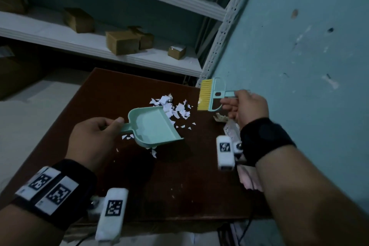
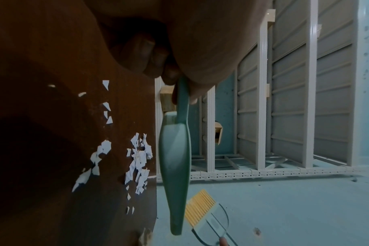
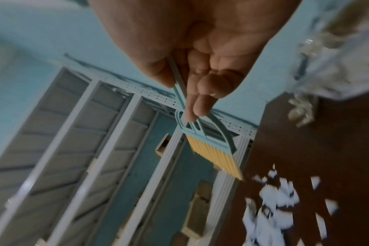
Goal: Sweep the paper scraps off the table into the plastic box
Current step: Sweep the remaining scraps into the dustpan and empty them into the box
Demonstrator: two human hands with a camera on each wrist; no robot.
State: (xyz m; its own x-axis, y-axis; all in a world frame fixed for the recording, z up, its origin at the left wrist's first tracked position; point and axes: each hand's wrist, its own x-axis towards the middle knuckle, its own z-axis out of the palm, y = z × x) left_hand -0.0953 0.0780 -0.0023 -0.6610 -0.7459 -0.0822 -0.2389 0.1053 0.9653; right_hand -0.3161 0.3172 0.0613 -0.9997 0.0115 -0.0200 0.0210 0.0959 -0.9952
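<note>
White paper scraps [image 1: 175,109] [image 2: 137,159] [image 3: 276,199] lie in a heap near the far middle of the dark brown table [image 1: 179,181]. My left hand [image 1: 95,136] [image 2: 175,78] grips the handle of a mint-green dustpan [image 1: 153,128] [image 2: 175,166], held just above the table with its open lip beside the heap. My right hand [image 1: 245,106] [image 3: 192,93] grips the handle of a small mint brush with yellow bristles [image 1: 207,95] [image 2: 200,206] [image 3: 213,158], raised in the air to the right of the scraps. A clear plastic box [image 1: 231,128] [image 3: 335,58] is partly hidden behind my right wrist.
A teal wall [image 1: 299,46] runs along the table's right side. White metal shelving [image 1: 119,50] with several cardboard boxes [image 1: 121,42] stands behind the table. A few stray scraps [image 1: 127,137] lie under and before the dustpan.
</note>
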